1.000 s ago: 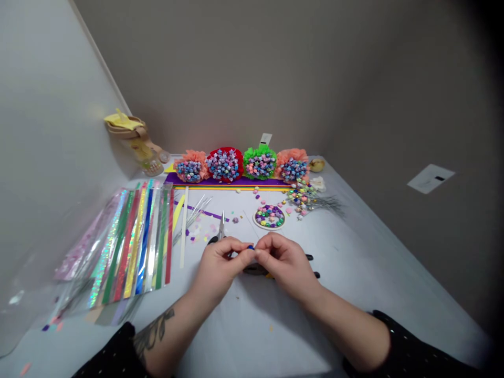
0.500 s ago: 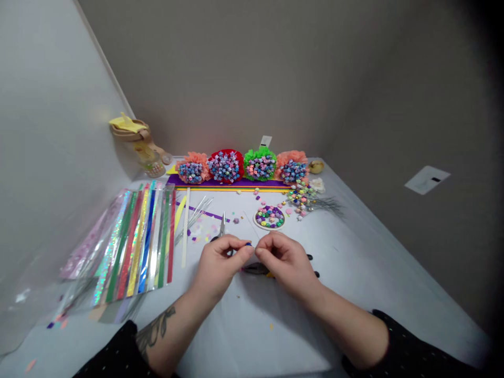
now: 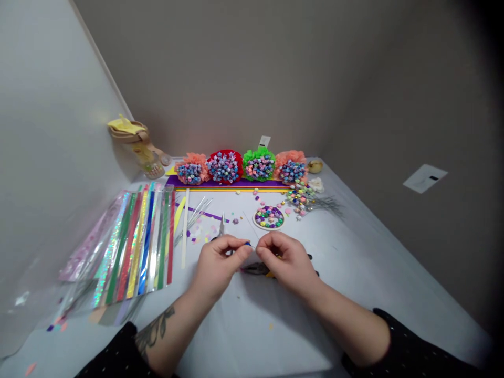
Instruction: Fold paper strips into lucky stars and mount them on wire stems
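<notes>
Between thumb and forefinger, my left hand (image 3: 220,265) pinches a small blue piece (image 3: 248,243), mostly covered and too small to name surely. My right hand (image 3: 289,260) is closed in a pinch on a thin wire (image 3: 250,226), whose free length slants up and left. The fingertips of both hands are almost touching. Under my right hand lie pliers (image 3: 255,269) with dark jaws and yellow-black handles, partly hidden. Scissors (image 3: 222,224) lie behind my left hand, blades pointing away. Just beyond my hands, a round dish (image 3: 269,228) holds colourful folded paper stars.
Several paper-star bouquets (image 3: 224,167) line the back on purple sheets (image 3: 252,184). Shiny paper strips (image 3: 134,241) in clear sleeves cover the left side. Loose stars on wire stems (image 3: 301,197) lie back right. A glass bottle (image 3: 153,165) stands at the back left.
My fingertips have drawn very slightly apart, with the wire still in my right hand and the blue piece in my left. The whole view has shifted a little.
</notes>
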`<state>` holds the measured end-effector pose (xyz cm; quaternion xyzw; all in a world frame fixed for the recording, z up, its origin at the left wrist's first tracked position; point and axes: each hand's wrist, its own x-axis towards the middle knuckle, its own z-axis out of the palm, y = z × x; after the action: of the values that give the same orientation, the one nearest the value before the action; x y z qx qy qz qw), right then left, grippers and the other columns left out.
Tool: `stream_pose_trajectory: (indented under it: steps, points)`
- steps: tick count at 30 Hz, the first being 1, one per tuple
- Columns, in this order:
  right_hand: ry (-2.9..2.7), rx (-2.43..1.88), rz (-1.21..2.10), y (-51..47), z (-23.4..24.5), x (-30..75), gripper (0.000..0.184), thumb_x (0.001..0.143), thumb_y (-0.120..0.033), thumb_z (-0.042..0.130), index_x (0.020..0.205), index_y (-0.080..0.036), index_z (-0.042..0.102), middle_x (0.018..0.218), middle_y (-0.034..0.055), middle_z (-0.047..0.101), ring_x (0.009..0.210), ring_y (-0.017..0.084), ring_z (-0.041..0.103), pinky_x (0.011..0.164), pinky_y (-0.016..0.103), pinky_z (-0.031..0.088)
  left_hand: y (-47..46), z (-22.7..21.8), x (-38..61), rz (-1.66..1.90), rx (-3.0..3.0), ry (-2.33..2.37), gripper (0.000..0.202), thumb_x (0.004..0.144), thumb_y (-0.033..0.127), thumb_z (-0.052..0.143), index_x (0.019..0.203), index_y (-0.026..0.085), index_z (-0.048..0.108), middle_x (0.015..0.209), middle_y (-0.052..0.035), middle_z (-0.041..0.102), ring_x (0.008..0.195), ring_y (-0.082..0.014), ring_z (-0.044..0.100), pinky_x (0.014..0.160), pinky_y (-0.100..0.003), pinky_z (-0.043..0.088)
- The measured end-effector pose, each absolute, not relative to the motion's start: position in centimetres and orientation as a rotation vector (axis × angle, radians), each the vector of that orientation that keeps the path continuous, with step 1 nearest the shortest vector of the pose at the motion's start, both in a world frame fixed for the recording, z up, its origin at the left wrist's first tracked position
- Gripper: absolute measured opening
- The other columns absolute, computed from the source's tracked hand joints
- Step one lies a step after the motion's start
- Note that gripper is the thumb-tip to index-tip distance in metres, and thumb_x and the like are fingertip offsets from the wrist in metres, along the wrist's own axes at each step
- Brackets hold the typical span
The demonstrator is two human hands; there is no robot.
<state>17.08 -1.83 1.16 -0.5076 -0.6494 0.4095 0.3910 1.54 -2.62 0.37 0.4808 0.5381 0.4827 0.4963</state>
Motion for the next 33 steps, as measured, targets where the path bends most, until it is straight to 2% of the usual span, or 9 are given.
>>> stream_pose_trajectory:
  steps: [2,5,7,9,11,14,20,27,33]
  points:
    - [-1.615,-1.283,1.094,-1.8,1.3,17.0,0.011,0.074,-0.023,0.054,0.065,-0.017,0.056,0.061,-0.0003,0.053,0.057,0.012,0.047,0.054,0.023,0.038,-2.6,0.4,1.6,1.109,1.254,1.296,0.018,0.068,0.03,0.071,0.073,0.013,0.07,0.069,-0.0036,0.066,0.061,-0.0125,0.058,0.056,-0.022,0.047]
    - [-1.481,-1.299,1.275,-1.4,1.2,17.1,0.014,0.073,-0.029,0.055,0.067,-0.016,0.056,0.058,-0.0018,0.05,0.053,0.01,0.044,0.05,0.022,0.036,-2.6,0.5,1.3,1.123,1.376,1.308,0.028,0.073,0.029,0.068,0.097,0.015,0.067,0.089,-0.007,0.066,0.069,-0.0139,0.059,0.056,-0.023,0.049]
    - [-1.45,-1.321,1.351,-1.2,1.1,17.3,0.015,0.071,-0.03,0.056,0.067,-0.016,0.056,0.057,-0.0026,0.05,0.051,0.009,0.043,0.049,0.022,0.035,-2.5,0.6,0.8,1.235,1.603,1.344,0.029,0.078,0.023,0.063,0.107,0.018,0.063,0.101,-0.0079,0.062,0.078,-0.0147,0.059,0.063,-0.025,0.05]
    - [-1.474,-1.335,1.387,-1.0,1.1,17.5,0.014,0.07,-0.03,0.057,0.067,-0.016,0.056,0.057,-0.0031,0.05,0.05,0.009,0.043,0.048,0.021,0.035,-2.3,0.6,0.3,1.341,1.95,1.328,0.022,0.082,0.017,0.058,0.103,0.02,0.064,0.1,-0.0067,0.062,0.087,-0.016,0.057,0.074,-0.03,0.049]
    - [-1.519,-1.347,1.395,-1.0,1.1,17.5,0.014,0.07,-0.029,0.056,0.066,-0.016,0.056,0.056,-0.0034,0.05,0.049,0.009,0.043,0.047,0.021,0.035,-2.2,0.7,-0.1,1.346,2.249,1.248,0.017,0.083,0.013,0.057,0.096,0.02,0.065,0.089,-0.0052,0.062,0.087,-0.0169,0.055,0.08,-0.033,0.047]
    - [-1.624,-1.356,1.322,-1.1,1.2,17.5,0.011,0.071,-0.025,0.054,0.066,-0.016,0.057,0.056,-0.0029,0.052,0.05,0.009,0.044,0.047,0.02,0.035,-1.9,0.6,-0.3,1.238,2.436,1.225,0.012,0.084,0.012,0.055,0.09,0.017,0.064,0.081,-0.0051,0.059,0.082,-0.0174,0.051,0.074,-0.033,0.046]
    - [-1.798,-1.341,1.235,-1.0,1.3,17.7,0.011,0.075,-0.019,0.051,0.066,-0.016,0.057,0.056,-0.0032,0.052,0.05,0.008,0.044,0.047,0.019,0.035,-1.6,0.6,-0.3,1.03,2.597,1.279,0.013,0.084,0.011,0.053,0.087,0.017,0.064,0.085,-0.0065,0.058,0.085,-0.0206,0.049,0.075,-0.036,0.044]
    - [-2.125,-1.102,0.53,-1.1,0.5,17.9,0.011,0.08,-0.011,0.051,0.078,-0.018,0.06,0.071,0.0024,0.06,0.07,0.015,0.053,0.065,0.026,0.041,-1.5,0.5,-0.3,0.953,2.587,1.288,0.012,0.087,0.013,0.047,0.085,0.016,0.059,0.076,-0.0044,0.061,0.077,-0.0191,0.052,0.074,-0.035,0.042]
    - [-2.16,-1.026,0.393,-1.0,0.3,18.0,0.013,0.082,-0.011,0.05,0.078,-0.019,0.059,0.07,0.0025,0.06,0.07,0.015,0.054,0.066,0.026,0.042,-1.4,0.2,-0.6,1.017,2.556,1.145,0.01,0.088,0.013,0.049,0.09,0.017,0.058,0.078,-0.0034,0.064,0.076,-0.017,0.054,0.075,-0.033,0.042]
